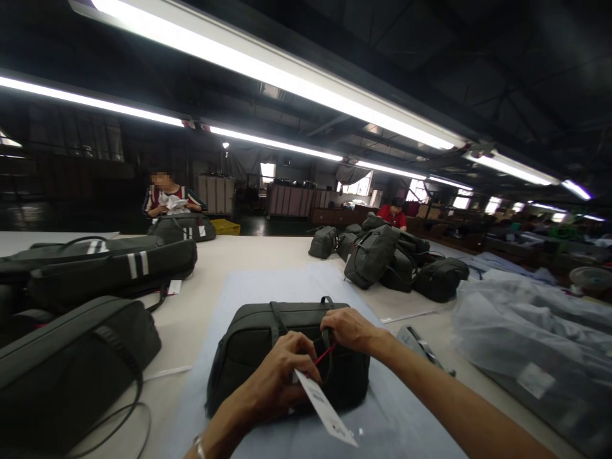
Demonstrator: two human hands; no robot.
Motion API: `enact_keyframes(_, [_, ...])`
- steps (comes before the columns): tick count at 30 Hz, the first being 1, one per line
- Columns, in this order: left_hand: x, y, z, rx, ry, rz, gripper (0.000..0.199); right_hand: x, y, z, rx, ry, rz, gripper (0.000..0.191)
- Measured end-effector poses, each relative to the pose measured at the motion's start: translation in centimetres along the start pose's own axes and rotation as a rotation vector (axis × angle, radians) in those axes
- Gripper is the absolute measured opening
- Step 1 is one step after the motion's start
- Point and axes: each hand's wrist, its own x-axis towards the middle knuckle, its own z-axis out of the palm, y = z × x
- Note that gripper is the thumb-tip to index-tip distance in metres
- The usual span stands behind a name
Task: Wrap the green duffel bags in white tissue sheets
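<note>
A dark grey-green duffel bag (248, 363) lies in front of me on a pale blue sheet (201, 376). My left hand (282, 376) is closed in front of the bag, its fingers pinching the top of a white hang tag (325, 408) that dangles down to the right. From the tag a short red cord (326, 353) runs up to the bag's handle (327, 363). Closed at that handle is my right hand (351, 328), with fingertips curled around the strap close to the cord's upper end. Exactly how the cord passes at the fingertips is hidden.
Similar bags (95, 370) lie along the left side, some with white stripes. A pile of bags (377, 255) stands at the back right. Plastic-wrapped goods (535, 344) and a grey metal tool (421, 347) are on the right. Two people are beyond the table.
</note>
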Motion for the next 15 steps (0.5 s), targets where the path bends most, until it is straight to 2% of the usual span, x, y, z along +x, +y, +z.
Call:
enact_keyframes(2, [-0.5,0.1,-0.6,0.115,0.012,0.067,0.009,0.5,0.9,-0.3,0.102,0.095,0.054,0.028])
enact_keyframes(4, [-1.5,-0.2,-1.6,0.136,0.061,0.11,0.014,0.8,2.2,-0.5,0.305,0.195,0.18,0.024])
enact_keyframes(7, [-4.1,-2.0,-3.6,0.085,0.189,0.073,0.025,1.0,4.2,-0.5,0.534,0.253,0.404,0.028])
enact_keyframes(9, [-6.1,-4.4,-5.0,0.101,0.257,-0.003,0.027,1.2,5.3,-0.2,0.587,0.23,0.48,0.031])
enact_keyframes(11, [-8.1,-7.6,-6.1,0.21,0.278,-0.085,0.023,1.5,5.9,0.1,0.638,0.191,0.535,0.03])
enact_keyframes(13, [-9.6,-11.1,-6.7,0.413,0.261,-0.175,0.017,2.0,6.0,0.3,0.669,0.16,0.586,0.029])
enact_keyframes(15, [-10.4,-14.1,-7.1,0.602,0.215,-0.256,0.021,2.5,6.0,0.1,0.67,0.147,0.629,0.03])
